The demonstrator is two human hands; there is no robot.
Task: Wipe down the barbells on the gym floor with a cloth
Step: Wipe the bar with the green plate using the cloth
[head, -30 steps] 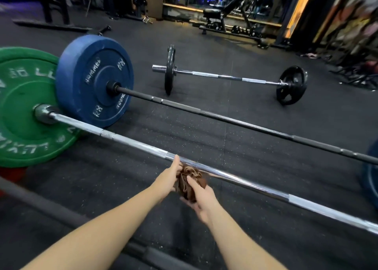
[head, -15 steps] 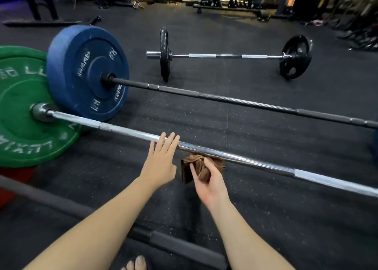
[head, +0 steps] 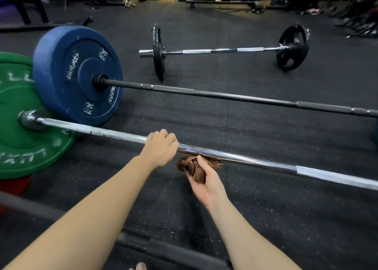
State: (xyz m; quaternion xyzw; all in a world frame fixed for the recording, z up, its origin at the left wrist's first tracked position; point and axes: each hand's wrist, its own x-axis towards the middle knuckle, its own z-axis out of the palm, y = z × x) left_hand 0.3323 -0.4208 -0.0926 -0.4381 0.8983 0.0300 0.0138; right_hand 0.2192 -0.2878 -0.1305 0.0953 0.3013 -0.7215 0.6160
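**Now then: soft cloth, heavy steel, so wrap it rather than lift it**

Your crumpled brown cloth (head: pixel 192 167) sits bunched in your right hand (head: pixel 206 181), palm up, with the fingers curled round it. It lies on your side of the long chrome barbell shaft (head: pixel 255 160) and seems to touch the underside. It looks limp and light and should fold to any shape, so drape it round the shaft instead of dabbing with a wad.

Your left hand (head: pixel 159 149) is curled over the top of that shaft, just beside the cloth towards the plate end. The shaft is stiff, smooth and shiny where you are, so the cloth should slide easily. The duller bands further along look rougher and will likely drag. Judge it too heavy to lift one-handed. Steady it, grip through the cloth and run along it.

A big green rubber plate (head: pixel 24 147) is on one end of the shaft. Just beyond the shaft stands a blue rubber plate (head: pixel 77 73) on a black barbell shaft (head: pixel 225 95). Well beyond that lies a shorter chrome barbell with black iron plates (head: pixel 223 50). A dark grey bar (head: pixel 163 251) lies on your side, near your feet.
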